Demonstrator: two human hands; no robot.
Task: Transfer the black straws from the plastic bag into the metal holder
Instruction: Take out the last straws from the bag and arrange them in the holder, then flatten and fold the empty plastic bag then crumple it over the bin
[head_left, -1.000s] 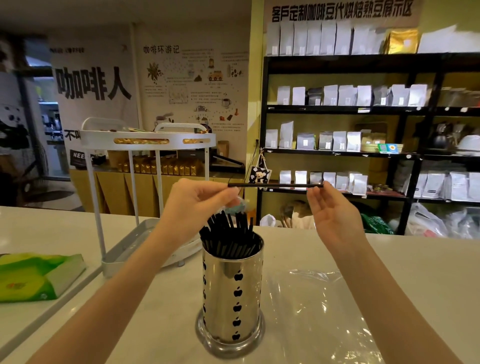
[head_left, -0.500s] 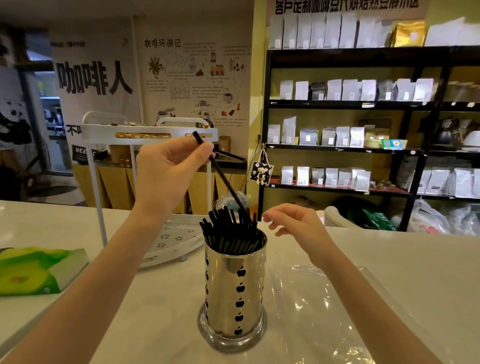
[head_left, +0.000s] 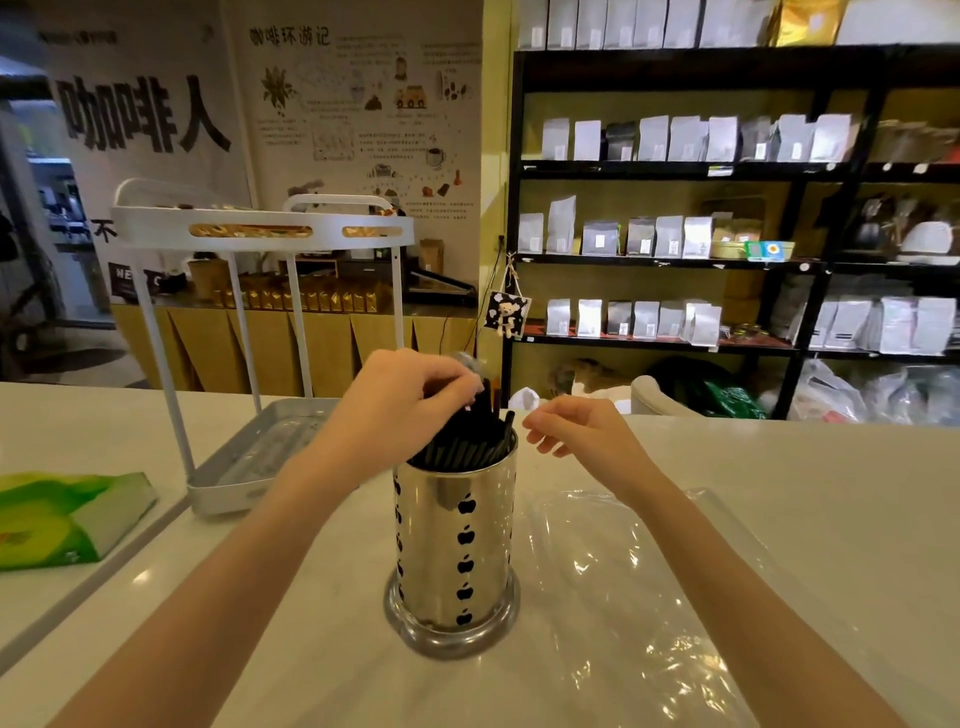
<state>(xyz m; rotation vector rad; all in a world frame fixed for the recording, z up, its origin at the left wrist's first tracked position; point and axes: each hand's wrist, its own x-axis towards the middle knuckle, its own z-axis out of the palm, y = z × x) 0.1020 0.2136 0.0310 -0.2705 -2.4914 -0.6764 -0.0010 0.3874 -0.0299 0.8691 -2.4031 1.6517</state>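
The metal holder (head_left: 453, 545), a shiny cylinder with apple-shaped cut-outs, stands on the white counter in front of me. Several black straws (head_left: 467, 441) fill it and stick out of its top. My left hand (head_left: 400, 400) is directly over the holder's mouth, fingers pinched on the top of a black straw that is down among the others. My right hand (head_left: 576, 426) hovers just right of the rim, fingers loosely curled and holding nothing. The clear plastic bag (head_left: 639, 587) lies flat on the counter to the right of the holder, under my right forearm.
A white two-tier rack (head_left: 249, 332) stands at the back left of the counter. A green tissue box (head_left: 62, 519) lies at the far left. Dark shelves with white bags (head_left: 675, 228) fill the wall behind the counter.
My left hand has come down from above, pushing the straw into the holder among the others. My right hand let go of the straw a second ago and now hovers beside the rim.
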